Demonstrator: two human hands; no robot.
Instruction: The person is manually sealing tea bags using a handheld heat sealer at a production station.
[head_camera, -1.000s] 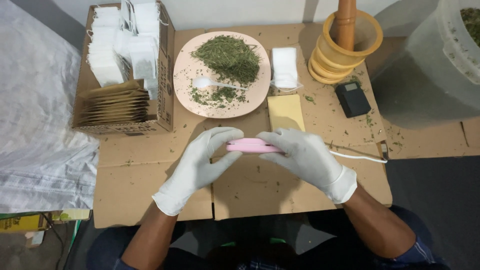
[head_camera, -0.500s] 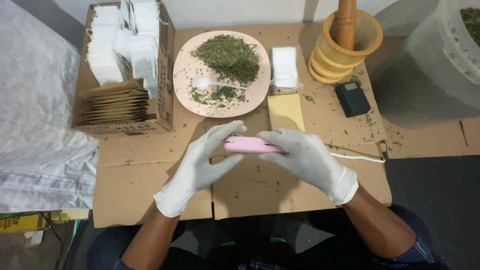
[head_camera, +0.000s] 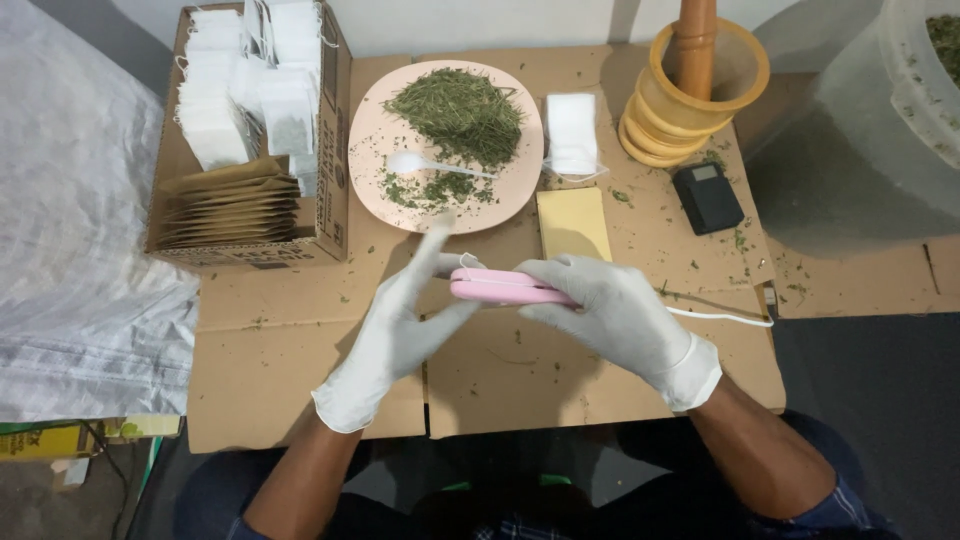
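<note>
Head view: right hand clamps the pink sealer near centre, steadying it; left hand, fingers spread, touches its left end. Farther off, a plate of dried herbs lies within reach.

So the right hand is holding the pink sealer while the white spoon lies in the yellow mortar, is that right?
Not quite: the spoon lies on the pink plate, not in the mortar, as the head view shows. The right hand does hold the pink sealer.
</note>
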